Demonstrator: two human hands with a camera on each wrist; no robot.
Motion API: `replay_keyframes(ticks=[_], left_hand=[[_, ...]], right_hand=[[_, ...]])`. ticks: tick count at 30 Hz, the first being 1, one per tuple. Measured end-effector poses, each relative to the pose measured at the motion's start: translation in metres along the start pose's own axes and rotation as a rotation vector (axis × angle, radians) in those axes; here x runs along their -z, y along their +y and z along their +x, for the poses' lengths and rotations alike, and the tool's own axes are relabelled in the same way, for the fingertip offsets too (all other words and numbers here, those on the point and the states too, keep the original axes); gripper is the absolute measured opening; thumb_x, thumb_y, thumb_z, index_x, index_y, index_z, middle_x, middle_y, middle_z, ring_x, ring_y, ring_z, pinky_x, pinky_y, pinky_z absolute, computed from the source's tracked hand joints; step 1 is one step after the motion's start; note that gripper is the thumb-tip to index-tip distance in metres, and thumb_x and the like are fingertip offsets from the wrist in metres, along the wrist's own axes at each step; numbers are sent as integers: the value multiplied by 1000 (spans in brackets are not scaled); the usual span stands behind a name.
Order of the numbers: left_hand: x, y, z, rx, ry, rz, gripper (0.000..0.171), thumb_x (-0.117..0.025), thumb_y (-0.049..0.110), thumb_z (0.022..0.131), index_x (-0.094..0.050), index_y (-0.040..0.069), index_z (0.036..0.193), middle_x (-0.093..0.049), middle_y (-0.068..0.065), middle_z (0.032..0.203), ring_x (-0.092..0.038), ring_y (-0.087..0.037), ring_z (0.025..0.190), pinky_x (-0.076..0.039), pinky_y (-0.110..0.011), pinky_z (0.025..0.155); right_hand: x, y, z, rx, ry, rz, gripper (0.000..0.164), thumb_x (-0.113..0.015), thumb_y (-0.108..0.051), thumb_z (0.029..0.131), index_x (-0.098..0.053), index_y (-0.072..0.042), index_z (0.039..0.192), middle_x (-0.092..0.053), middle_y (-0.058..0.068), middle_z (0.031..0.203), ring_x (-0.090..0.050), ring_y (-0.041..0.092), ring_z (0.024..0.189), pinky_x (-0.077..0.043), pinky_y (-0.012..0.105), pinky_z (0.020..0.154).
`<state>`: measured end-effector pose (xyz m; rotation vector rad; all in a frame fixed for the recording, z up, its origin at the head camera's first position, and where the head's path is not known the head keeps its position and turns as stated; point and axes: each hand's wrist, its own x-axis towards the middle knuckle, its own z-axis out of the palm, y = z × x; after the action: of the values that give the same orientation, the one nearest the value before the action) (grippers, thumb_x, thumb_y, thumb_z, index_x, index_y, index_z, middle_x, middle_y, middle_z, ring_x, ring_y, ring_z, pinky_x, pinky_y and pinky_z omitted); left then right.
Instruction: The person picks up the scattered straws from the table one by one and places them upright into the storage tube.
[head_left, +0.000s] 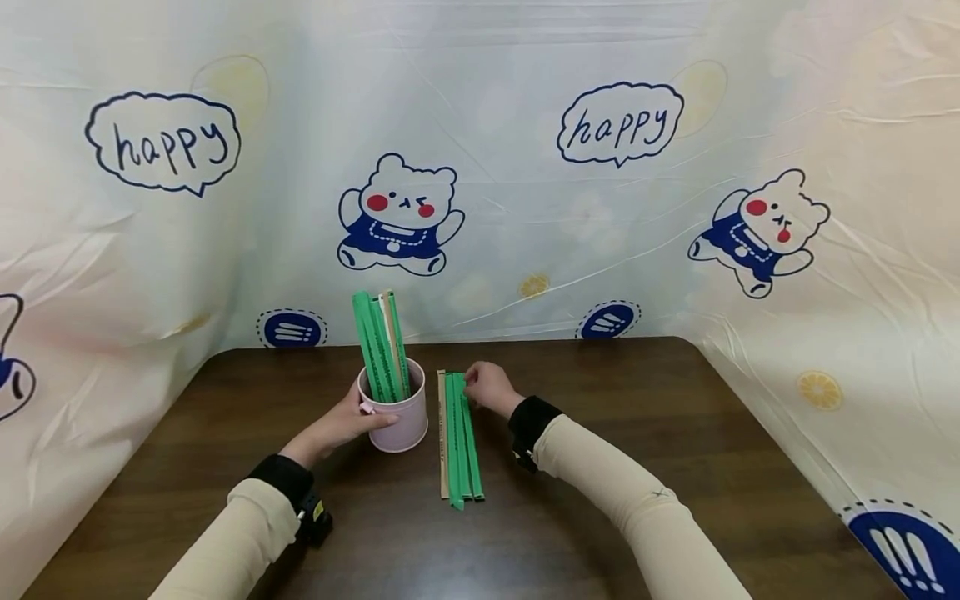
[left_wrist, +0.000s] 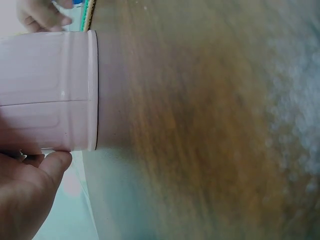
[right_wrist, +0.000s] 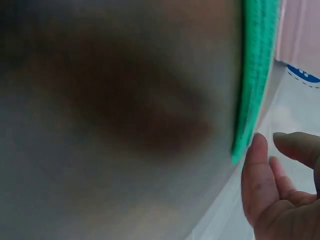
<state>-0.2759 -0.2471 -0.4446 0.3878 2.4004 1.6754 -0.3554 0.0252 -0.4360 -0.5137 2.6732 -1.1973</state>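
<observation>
A pink pail (head_left: pixel 397 425) stands upright on the table, with several long green printed sticks (head_left: pixel 381 346) and a pale one leaning in it. My left hand (head_left: pixel 348 423) grips the pail's left side, thumb across its front; the left wrist view shows the thumb (left_wrist: pixel 57 162) low on the wall. Right of the pail lies a row of flat green sticks (head_left: pixel 459 437) with a brown one (head_left: pixel 442 433) along its left side. My right hand (head_left: pixel 491 386) is at the far end of that row. Its thumb and fingers are apart around the tip in the right wrist view (right_wrist: pixel 280 185).
The dark brown wooden table (head_left: pixel 637 433) reaches back to a pale curtain (head_left: pixel 510 208) printed with bears and "happy" bubbles. More curtain hangs along the left and right sides. Each wrist wears a black band (head_left: pixel 534 423) over a cream sleeve.
</observation>
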Motion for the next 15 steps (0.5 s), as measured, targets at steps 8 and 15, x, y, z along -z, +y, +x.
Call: replay_keyframes(ticks=[8,15], left_hand=[[0,0,-1,5,2,-4,112,-76,26,91,8,7,162,-17,-28,163,-26,-47,147,-21,-68,121],[0,1,-1,10,-5,3,112,-75,27,91,10,5,161,-16,-30,163,-26,-48,147,-21,-69,122]], right_hand=[[-11,3,-4,-69,-10,-30,25,-63,5,93,-65,8,118,-66,24,124,-71,33,85,-59,33,66],[-16,2,-5,-50,-4,-74,9,-59,10,91,-60,1,91,-68,20,110,-51,14,57,-41,24,61]])
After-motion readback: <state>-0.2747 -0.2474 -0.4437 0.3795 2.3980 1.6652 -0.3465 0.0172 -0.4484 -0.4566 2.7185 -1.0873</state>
